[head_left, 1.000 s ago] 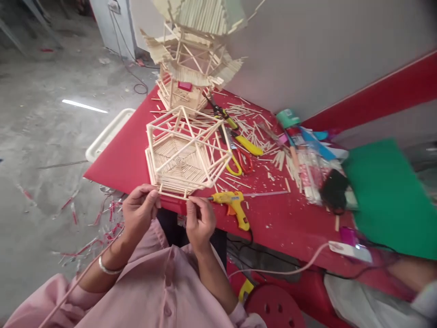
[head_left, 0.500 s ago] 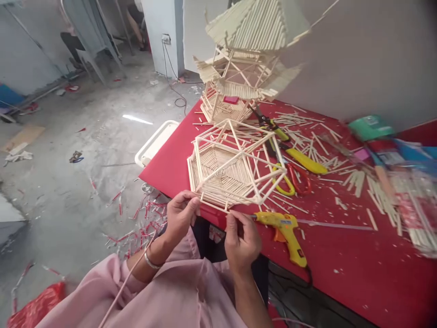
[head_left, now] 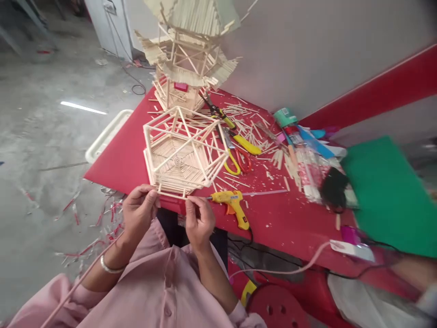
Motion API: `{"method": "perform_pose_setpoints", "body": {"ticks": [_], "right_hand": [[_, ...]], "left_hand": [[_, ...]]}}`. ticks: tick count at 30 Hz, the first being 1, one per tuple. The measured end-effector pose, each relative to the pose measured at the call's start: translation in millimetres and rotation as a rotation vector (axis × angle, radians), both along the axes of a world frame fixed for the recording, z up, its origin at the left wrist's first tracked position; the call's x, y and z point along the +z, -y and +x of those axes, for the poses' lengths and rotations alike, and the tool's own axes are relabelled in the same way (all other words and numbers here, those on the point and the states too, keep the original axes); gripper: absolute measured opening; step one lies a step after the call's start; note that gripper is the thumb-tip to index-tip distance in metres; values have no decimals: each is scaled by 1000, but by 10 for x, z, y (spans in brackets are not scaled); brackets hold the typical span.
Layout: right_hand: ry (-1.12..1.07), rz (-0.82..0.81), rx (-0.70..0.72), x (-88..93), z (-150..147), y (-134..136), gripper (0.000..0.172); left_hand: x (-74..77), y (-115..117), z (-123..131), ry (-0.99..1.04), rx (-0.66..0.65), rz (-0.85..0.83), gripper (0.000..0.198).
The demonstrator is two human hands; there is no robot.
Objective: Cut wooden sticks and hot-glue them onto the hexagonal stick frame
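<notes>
Between my hands, a thin wooden stick [head_left: 171,195] runs along the near edge of a six-sided stick frame [head_left: 191,141]. My left hand [head_left: 139,207] pinches its left end and my right hand [head_left: 200,218] pinches the right end. Short stubs join this stick to the frame's base, which is laid with sticks in a web-like pattern. Just right of my right hand lies a yellow glue gun [head_left: 232,202], its nozzle toward my fingers. Behind the frame stands a tiered stick pagoda [head_left: 191,54] with slatted roofs.
Scissors [head_left: 235,159], a yellow-handled cutter [head_left: 247,145] and pliers [head_left: 221,116] lie among loose sticks [head_left: 239,109] on the red table [head_left: 116,159]. Bagged sticks [head_left: 309,171] and a green board [head_left: 389,196] are rightward. Another person's arm [head_left: 409,271] reaches in at lower right. A red stool [head_left: 276,307] stands below.
The view has swung right, so the table and frame sit further left and the green board, stool and other person's arm show. Both hands keep their pinch on the stick.
</notes>
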State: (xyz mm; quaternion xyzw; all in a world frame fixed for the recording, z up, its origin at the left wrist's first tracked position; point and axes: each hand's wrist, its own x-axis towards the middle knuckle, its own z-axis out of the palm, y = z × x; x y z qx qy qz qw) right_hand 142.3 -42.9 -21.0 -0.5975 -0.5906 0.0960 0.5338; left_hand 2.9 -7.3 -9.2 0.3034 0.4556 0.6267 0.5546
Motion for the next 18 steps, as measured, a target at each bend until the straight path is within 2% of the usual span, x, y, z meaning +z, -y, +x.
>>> {"method": "perform_pose_setpoints", "body": {"ticks": [6, 18], "right_hand": [[27, 24, -2, -28, 26, -13, 10], [28, 34, -8, -29, 13, -9, 9]], "left_hand": [[-96, -3, 3, 18, -9, 5, 25], [-73, -6, -8, 30, -21, 13, 27]]}}
